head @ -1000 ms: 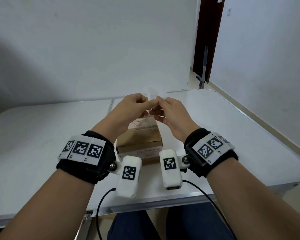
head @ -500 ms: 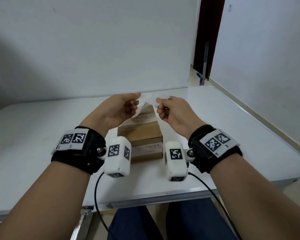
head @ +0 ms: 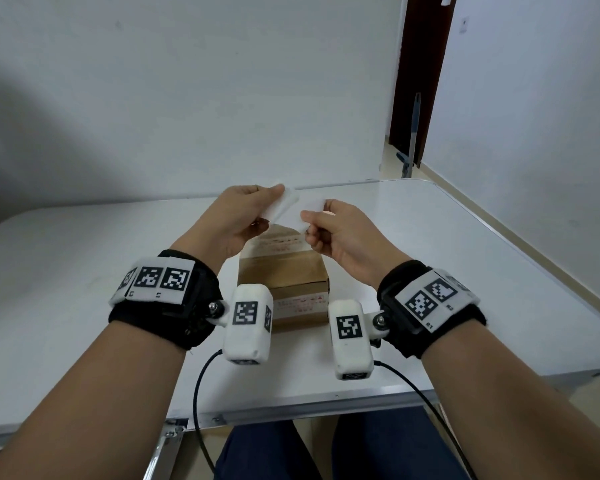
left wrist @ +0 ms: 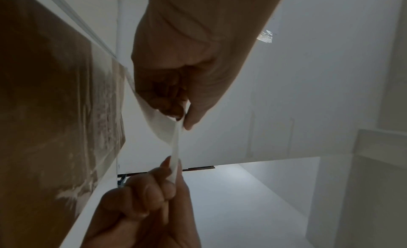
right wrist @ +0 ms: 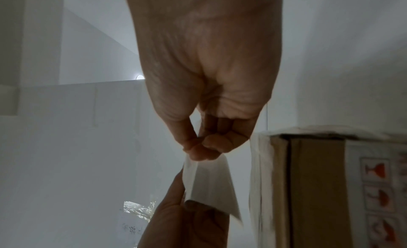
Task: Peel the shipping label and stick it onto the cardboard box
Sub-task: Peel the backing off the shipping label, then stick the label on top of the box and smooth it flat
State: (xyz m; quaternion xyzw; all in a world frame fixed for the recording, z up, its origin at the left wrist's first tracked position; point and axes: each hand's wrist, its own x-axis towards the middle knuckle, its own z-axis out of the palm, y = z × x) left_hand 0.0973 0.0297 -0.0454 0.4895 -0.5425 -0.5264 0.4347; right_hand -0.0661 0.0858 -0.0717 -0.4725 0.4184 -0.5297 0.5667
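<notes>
Item: shipping label (head: pixel 280 206), a white sheet held in the air at centre frame of the head view, above the far end of the cardboard box (head: pixel 282 271) and not touching it. Left hand (head: pixel 236 220): fingers and thumb pinched one part of the sheet at its upper left. Right hand (head: pixel 340 233): thumb and curled fingers pinched the other part at its right end. In both wrist views the white sheet ran taut between the two pinches; which part was sticker and which was backing could not be told. Risks, as judged: an uneven pull could tear the thin sheet; a freed adhesive face could fold onto itself or cling to a fingertip; a slack, curling label brought down crooked could crease or trap air on the box. Box: brown, taped, upright on the white counter (head: pixel 84 306) at lower centre, with printed patches on its top and near face, flanked closely by the two wrist cameras. Room: bare counter lay open to left and right of the box; the near counter edge ran across the lower frame just below the wrists, the rounded corner at right; a wall stood behind the far edge.
</notes>
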